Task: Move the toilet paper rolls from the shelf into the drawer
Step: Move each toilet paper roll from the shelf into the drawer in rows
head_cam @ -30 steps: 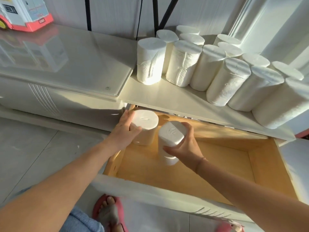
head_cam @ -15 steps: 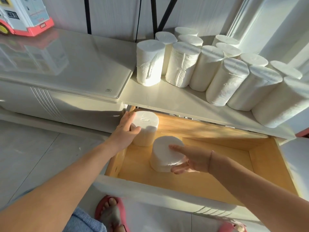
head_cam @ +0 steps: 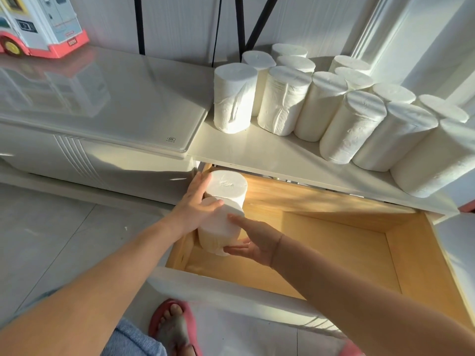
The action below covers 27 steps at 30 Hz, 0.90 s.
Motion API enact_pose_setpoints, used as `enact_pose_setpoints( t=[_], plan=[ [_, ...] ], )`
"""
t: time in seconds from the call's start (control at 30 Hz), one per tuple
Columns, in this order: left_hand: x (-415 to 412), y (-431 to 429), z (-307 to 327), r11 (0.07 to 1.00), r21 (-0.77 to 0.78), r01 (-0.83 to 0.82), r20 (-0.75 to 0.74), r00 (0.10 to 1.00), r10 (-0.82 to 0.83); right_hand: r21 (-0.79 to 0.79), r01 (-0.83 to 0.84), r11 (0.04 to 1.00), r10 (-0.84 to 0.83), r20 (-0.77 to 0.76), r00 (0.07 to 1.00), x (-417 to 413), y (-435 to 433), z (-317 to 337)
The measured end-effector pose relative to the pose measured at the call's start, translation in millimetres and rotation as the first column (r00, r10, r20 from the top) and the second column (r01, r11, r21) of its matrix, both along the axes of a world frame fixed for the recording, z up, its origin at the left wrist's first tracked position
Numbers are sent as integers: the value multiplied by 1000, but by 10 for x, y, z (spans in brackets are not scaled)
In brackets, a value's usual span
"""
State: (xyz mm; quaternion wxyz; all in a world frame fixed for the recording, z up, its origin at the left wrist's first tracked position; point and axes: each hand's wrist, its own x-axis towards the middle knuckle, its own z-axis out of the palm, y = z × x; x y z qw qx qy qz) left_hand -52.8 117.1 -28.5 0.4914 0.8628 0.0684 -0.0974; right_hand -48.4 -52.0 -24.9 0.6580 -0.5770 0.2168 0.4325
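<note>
White front roll [head_cam: 218,227] is touched, just beside the back roll [head_cam: 226,185] in the drawer [head_cam: 334,253], by left hand [head_cam: 195,209] and right hand [head_cam: 254,242], fingers held straight.

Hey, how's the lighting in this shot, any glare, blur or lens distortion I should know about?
Head view: warm sunlight brightens the shelf rolls and drawer, with a shadow band under the shelf; head view: the glossy top mirrors the toy truck, mild glare; head view: wide-angle bending tilts the right rolls outward; no blur to speak of.
</note>
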Motion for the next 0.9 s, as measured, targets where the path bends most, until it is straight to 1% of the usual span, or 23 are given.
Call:
enact_pose_setpoints(
  t=[0.17, 0.23, 0.27, 0.3, 0.33, 0.37, 0.4, 0.43, 0.47, 0.5, 0.57, 0.63, 0.67, 0.8, 0.9],
  plan=[
    [-11, -11, -9, 999, 51, 5, 18, 1000, -6, 4, -7, 1000, 7, 15, 1000, -8, 41, -40],
    [-12, -15, -6, 998, 57, 2, 15, 1000, -3, -14, -75, 997, 75, 35, 997, 11, 13, -13],
    [-13, -16, -9, 999, 51, -1, 20, 1000, 0, -81, -145, 986, 152, 87, 985, 15, -5, 13],
    [-19, -15, -13, 999, 39, -5, 23, 1000, 4, -206, -220, 954, 257, 176, 950, 20, -31, 41],
    [-24, -12, -14, 1000, 20, -10, 21, 1000, 10, -373, -256, 892, 372, 282, 884, 33, -65, 71],
    [-28, -8, -12, 1000, -5, -17, 15, 1000, 17, -547, -216, 809, 475, 390, 789, 52, -104, 109],
    [-27, -5, -9, 999, -30, -23, 12, 1000, 23, -663, -102, 741, 537, 495, 683, 79, -141, 167],
    [-20, -5, -6, 999, -45, -28, 18, 999, 29, -689, 29, 725, 544, 597, 589, 112, -164, 255],
    [-11, -9, 0, 998, -49, -35, 28, 999, 36, -650, 133, 748, 510, 692, 512, 165, -165, 344],
    [1, -18, 7, 998, -47, -43, 36, 998, 45, -587, 198, 785, 458, 765, 452, 254, -147, 429],
    [27, -30, 7, 998, -44, -51, 62, 997, 53, -475, 238, 847, 368, 848, 382, 521, -44, 582],
    [43, -32, -2, 998, -39, -45, 90, 995, 49, -381, 251, 890, 282, 892, 352, 877, 95, 681],
    [52, -31, -7, 999, -39, -37, 96, 995, 41, -356, 263, 897, 256, 903, 346, 1066, 163, 711],
    [86, -36, -26, 999, -6, -35, 92, 995, 35, -371, 302, 878, 259, 899, 354, 1695, 438, 705],
    [106, -34, -14, 999, 15, -44, 74, 996, 42, -332, 364, 870, 219, 923, 317, 1918, 603, 662]
  ],
)
